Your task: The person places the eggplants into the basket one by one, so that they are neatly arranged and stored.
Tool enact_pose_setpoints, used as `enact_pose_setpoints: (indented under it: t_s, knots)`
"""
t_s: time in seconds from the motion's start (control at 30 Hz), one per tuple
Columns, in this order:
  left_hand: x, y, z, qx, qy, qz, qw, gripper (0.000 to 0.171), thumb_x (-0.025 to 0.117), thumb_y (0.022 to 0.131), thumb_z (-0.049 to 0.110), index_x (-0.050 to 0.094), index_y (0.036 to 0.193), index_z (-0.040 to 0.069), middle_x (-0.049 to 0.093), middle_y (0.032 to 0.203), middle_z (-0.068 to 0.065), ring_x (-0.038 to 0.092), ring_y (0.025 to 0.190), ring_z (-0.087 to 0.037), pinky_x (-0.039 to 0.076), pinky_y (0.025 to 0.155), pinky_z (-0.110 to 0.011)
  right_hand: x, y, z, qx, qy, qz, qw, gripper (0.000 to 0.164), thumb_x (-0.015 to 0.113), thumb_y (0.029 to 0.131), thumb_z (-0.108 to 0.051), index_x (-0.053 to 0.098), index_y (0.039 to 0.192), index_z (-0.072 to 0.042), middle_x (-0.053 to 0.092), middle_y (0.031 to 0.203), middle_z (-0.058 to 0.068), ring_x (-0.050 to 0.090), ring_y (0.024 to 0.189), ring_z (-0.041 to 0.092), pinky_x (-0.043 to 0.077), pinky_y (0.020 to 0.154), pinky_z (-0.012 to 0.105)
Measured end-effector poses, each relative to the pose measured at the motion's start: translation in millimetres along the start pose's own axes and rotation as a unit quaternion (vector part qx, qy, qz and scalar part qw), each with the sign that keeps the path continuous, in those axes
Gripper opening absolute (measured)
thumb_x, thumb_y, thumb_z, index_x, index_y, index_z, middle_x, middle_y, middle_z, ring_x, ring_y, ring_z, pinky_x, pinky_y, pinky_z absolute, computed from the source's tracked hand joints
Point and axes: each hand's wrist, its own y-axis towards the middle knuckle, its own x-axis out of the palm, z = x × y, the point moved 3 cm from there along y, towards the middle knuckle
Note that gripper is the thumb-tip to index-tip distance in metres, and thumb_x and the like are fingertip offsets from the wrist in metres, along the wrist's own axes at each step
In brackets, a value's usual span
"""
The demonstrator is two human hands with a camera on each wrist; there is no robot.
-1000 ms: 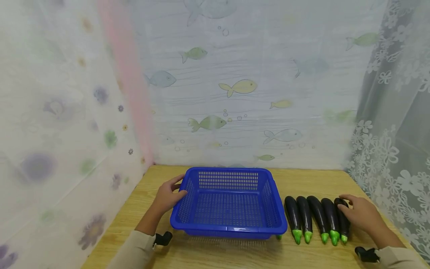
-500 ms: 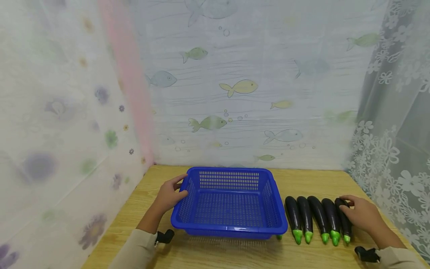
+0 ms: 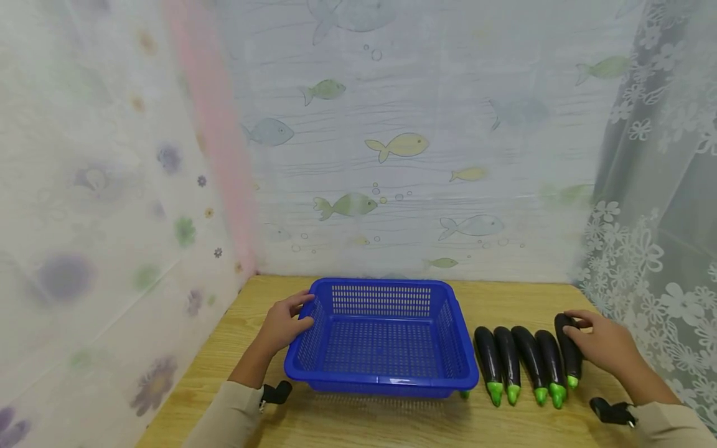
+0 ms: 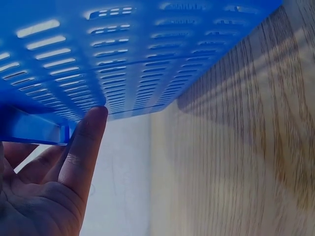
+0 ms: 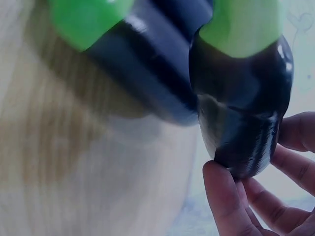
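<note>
On the wooden table stands a blue plastic basket (image 3: 381, 381) with slotted walls and nothing inside. My left hand (image 3: 281, 325) grips its left rim; in the left wrist view, one finger (image 4: 86, 147) lies against the outer wall below the rim. At the right, my right hand (image 3: 605, 345) pinches a dark purple eggplant (image 3: 570, 351) near its rounded end. The right wrist view has this eggplant (image 5: 241, 108) between thumb and fingers, green stem end toward the camera, above the table. Several more eggplants (image 3: 508, 358) lie side by side between it and the basket.
A green stem tip (image 3: 465, 394) peeks out beside the basket's front right corner; the rest of it is hidden. Fish-printed sheeting (image 3: 403, 186) hangs behind the table (image 3: 426, 423), flowered sheeting (image 3: 112, 261) at the left and a lace curtain (image 3: 655, 280) at the right.
My right hand has raised the rightmost eggplant off the table, up and slightly away from the row. The left hand and basket stay where they were.
</note>
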Motion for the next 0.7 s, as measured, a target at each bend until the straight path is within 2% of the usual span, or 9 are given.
enact_pose_setpoints:
  t_s: [0.1, 0.2, 0.5, 0.7]
  knots:
    - [0.4, 1.9, -5.9, 0.0, -0.007, 0.004, 1.0, 0.055, 0.066, 0.081, 0.007, 0.053, 0.135, 0.01, 0.04, 0.15, -0.003, 0.05, 0.126, -0.036, 0.056, 0.073, -0.04, -3.5, 2.7, -8.4, -0.011, 0.005, 0.005, 1.0, 0.053, 0.051, 0.096, -0.036, 0.051, 0.131, 0.003, 0.057, 0.116, 0.037, 0.065, 0.081, 0.038, 0.044, 0.049, 0.033]
    - [0.9, 3.1, -10.0, 0.004, -0.014, 0.006, 0.9999, 0.055, 0.066, 0.081, 0.008, 0.054, 0.135, 0.012, 0.04, 0.149, -0.001, 0.051, 0.125, -0.034, 0.056, 0.072, -0.039, -6.5, 5.2, -18.6, -0.016, 0.014, 0.004, 1.0, 0.054, 0.052, 0.095, -0.037, 0.05, 0.132, 0.002, 0.056, 0.118, 0.037, 0.064, 0.091, 0.044, 0.046, 0.049, 0.033]
    - [-0.6, 6.9, -11.5, 0.012, -0.013, 0.007, 0.9998, 0.056, 0.068, 0.079, 0.01, 0.055, 0.134, 0.012, 0.041, 0.149, 0.0, 0.049, 0.127, -0.034, 0.056, 0.074, -0.04, -13.3, 14.4, -52.7, -0.021, 0.047, 0.016, 0.999, 0.053, 0.052, 0.095, -0.038, 0.05, 0.135, -0.003, 0.053, 0.123, 0.034, 0.063, 0.097, 0.045, 0.049, 0.053, 0.032]
    - [0.6, 7.6, -16.3, 0.008, -0.004, 0.011, 0.9999, 0.056, 0.068, 0.078, 0.012, 0.057, 0.133, 0.013, 0.043, 0.147, 0.001, 0.048, 0.128, -0.035, 0.055, 0.076, -0.04, -9.6, 19.5, -72.4, -0.017, 0.077, 0.016, 0.997, 0.054, 0.053, 0.095, -0.04, 0.049, 0.137, -0.005, 0.053, 0.125, 0.033, 0.066, 0.094, 0.039, 0.051, 0.052, 0.031]
